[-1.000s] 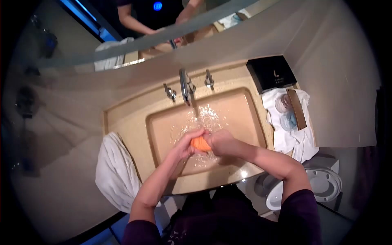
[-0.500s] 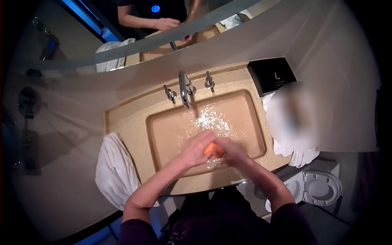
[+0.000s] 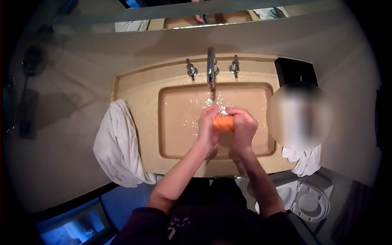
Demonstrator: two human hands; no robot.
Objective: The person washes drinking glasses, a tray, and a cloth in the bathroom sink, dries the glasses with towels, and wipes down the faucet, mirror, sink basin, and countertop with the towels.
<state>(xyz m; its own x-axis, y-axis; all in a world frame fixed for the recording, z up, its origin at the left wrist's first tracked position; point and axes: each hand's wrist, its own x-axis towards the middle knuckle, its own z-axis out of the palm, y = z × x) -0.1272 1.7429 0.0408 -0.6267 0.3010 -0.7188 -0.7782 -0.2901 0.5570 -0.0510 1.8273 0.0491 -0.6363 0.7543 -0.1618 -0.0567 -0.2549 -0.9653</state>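
At nine o'clock from the basin (image 3: 175,136), I see from my distant post a white towel (image 3: 116,145), draped over the counter edge. The left tap handle (image 3: 191,69) stands at eleven o'clock. Next comes the left hand (image 3: 207,128), closed firmly about the left end of an orange bundle (image 3: 223,123). The faucet (image 3: 210,65) is at twelve o'clock, and bright ripples glitter just under its mouth. The bundle lies crosswise above the basin's middle, pointing from nine to three o'clock; its ribbed central part shows bare between my two grips. I cannot tell whether it touches the water. The right tap handle (image 3: 234,65) stands at one o'clock. The right hand (image 3: 245,128) is wrapped around the bundle's right end. At two o'clock sits a black box (image 3: 296,73); near four o'clock, a white cloth (image 3: 304,159).
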